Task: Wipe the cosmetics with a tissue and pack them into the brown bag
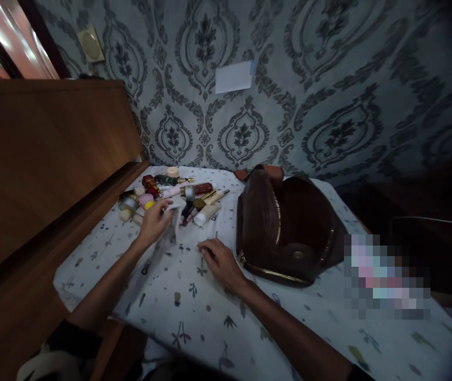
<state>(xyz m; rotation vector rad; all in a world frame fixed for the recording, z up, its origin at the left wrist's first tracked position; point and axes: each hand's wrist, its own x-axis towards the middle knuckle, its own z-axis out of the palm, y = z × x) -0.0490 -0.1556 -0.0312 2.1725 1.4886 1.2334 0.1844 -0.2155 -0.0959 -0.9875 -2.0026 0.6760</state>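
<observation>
My left hand (155, 221) is closed in a pinch on a thin white tissue-like sheet (177, 217), which hangs down in front of a cluster of cosmetics. My right hand (220, 262) hovers low over or rests on the patterned white cloth, fingers loosely bent and apart from the thumb, with nothing visible in it. Just right of it stands a brown leather bag (258, 222), its top gaping and its gold zip undone. Close to my left hand lie a white tube (207, 214), a grey-lidded jar (188, 192) and a pink round item (145, 200).
A patterned cloth (194, 323) covers the table. Along the left runs a wooden panel (51, 169). A patterned wall (242, 121) closes off the back, with a white card (234, 78) on it. A blurred-out patch (385, 278) covers something at the right edge.
</observation>
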